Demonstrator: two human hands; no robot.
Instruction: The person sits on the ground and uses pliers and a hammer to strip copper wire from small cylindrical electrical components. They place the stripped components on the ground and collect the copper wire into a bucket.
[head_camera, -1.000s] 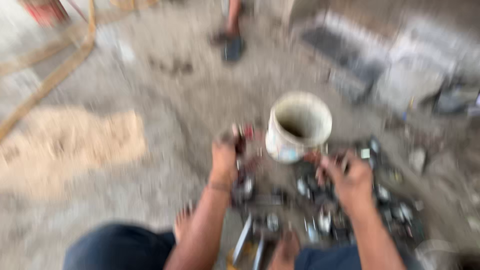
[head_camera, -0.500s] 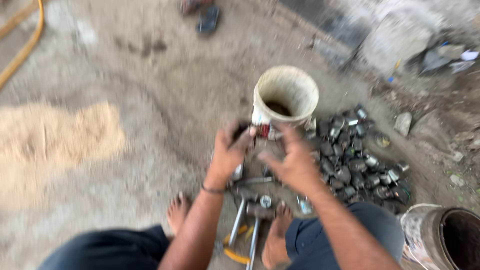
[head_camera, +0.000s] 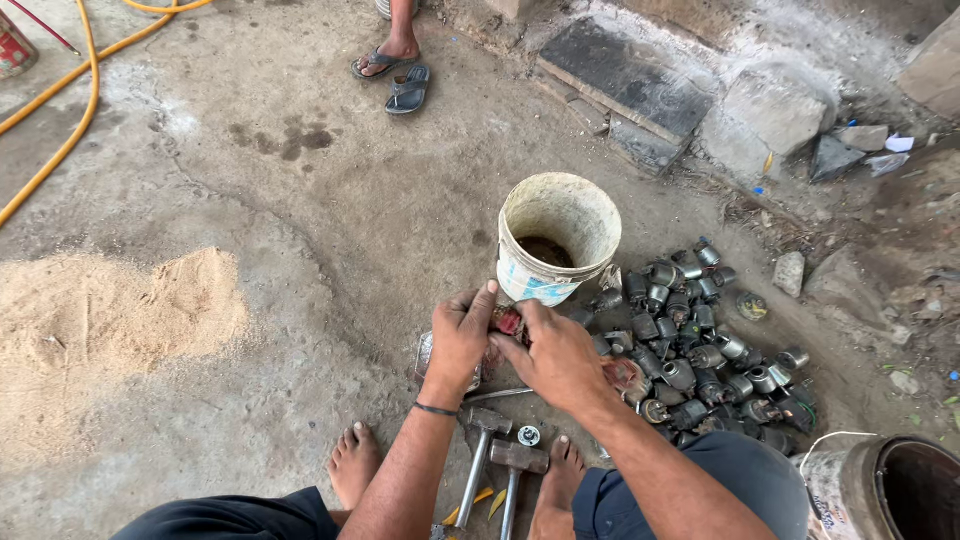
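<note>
Head view, floor-level stock, listed left to right.

Far left: yellow hose (head_camera: 70, 110) curving over the concrete; nearer, a mound of sawdust (head_camera: 105, 310).

Far centre: another person's foot in a sandal (head_camera: 380, 60), a second loose sandal (head_camera: 408, 90) beside it.

Near centre: my left hand (head_camera: 460, 335), closed around the left side of a small reddish metal part (head_camera: 508, 322); my right hand (head_camera: 558, 355), fingers wrapped over the same part from the right. The part sits between both palms, just in front of the white bucket (head_camera: 556, 240), above the floor. It looks rusty-red, grimy and mostly hidden; I cannot tell its full shape.

Step in hand, as I judge it: working this part with both hands, twisting or pulling it apart. The next move would call for a firm counter-grip from each side.

Near, below my wrists: two hammers (head_camera: 495, 455), heads far, handles toward me, between my bare feet.

Right: heap of dark cylindrical metal parts (head_camera: 700, 345). Near right corner: a dark drum (head_camera: 900, 490).
</note>
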